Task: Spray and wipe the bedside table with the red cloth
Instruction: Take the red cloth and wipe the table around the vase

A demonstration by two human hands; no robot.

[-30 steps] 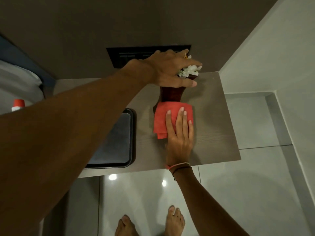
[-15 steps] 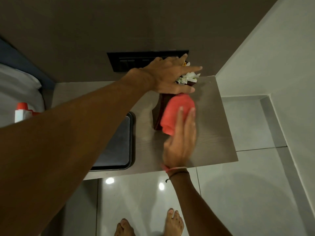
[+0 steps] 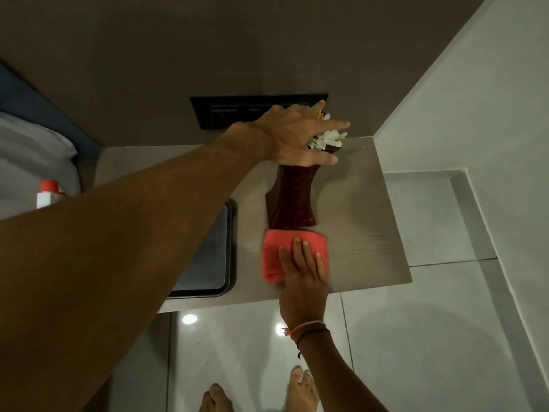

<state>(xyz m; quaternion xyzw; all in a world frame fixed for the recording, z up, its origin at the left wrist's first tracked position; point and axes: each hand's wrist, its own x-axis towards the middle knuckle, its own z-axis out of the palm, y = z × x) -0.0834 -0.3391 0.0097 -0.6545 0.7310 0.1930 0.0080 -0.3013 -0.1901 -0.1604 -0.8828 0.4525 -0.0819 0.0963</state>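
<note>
vase (image 3: 292, 200) top under left hand (image 3: 292, 135)

Right hand (image 3: 303, 272) presses red cloth (image 3: 285, 257); left hand (image 3: 297, 135) grips vase (image 3: 292, 200).

a dark red vase (image 3: 292, 200) with white flowers (image 3: 326, 139) at its top stands toward the back. a dark rectangular tray (image 3: 208, 263) lies to its left. a black switch panel (image 3: 237, 111) is set in the grey wall behind. at far left is a white bottle with a red cap (image 3: 49, 193) beside white bedding (image 3: 26, 150). glossy floor tiles (image 3: 416, 337) lie below.
</note>
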